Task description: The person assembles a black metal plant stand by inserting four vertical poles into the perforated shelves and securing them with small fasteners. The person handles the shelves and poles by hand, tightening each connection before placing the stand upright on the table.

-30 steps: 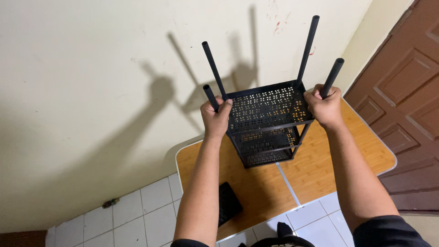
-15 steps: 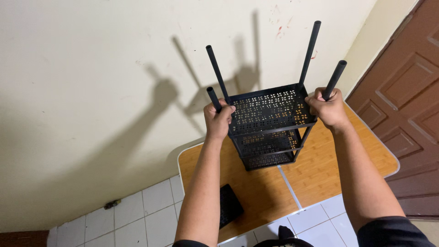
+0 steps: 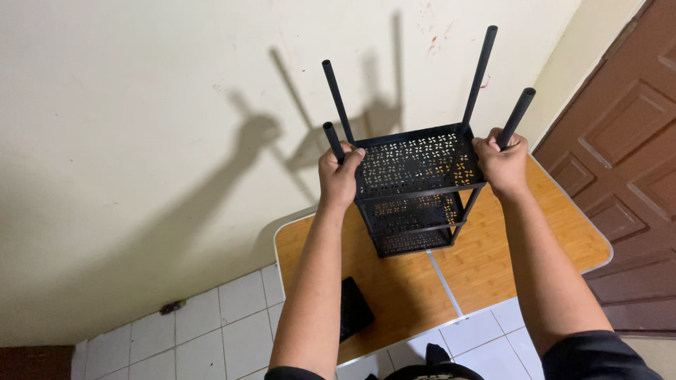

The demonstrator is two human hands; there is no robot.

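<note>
A black metal rack (image 3: 415, 186) with three perforated shelves and four upright poles stands on a small wooden folding table (image 3: 507, 260). My left hand (image 3: 339, 176) grips the near left pole at the top shelf's corner. My right hand (image 3: 501, 163) grips the near right pole at the opposite corner. The two far poles rise free against the wall.
A cream wall (image 3: 141, 141) stands close behind the table, with shadows of the rack and arms on it. A brown panelled door (image 3: 627, 169) is at the right. A flat black object (image 3: 354, 308) lies on the table's near left. White floor tiles (image 3: 211, 331) lie below.
The rack and both hands sit slightly higher and to the right in view; the grips are unchanged.
</note>
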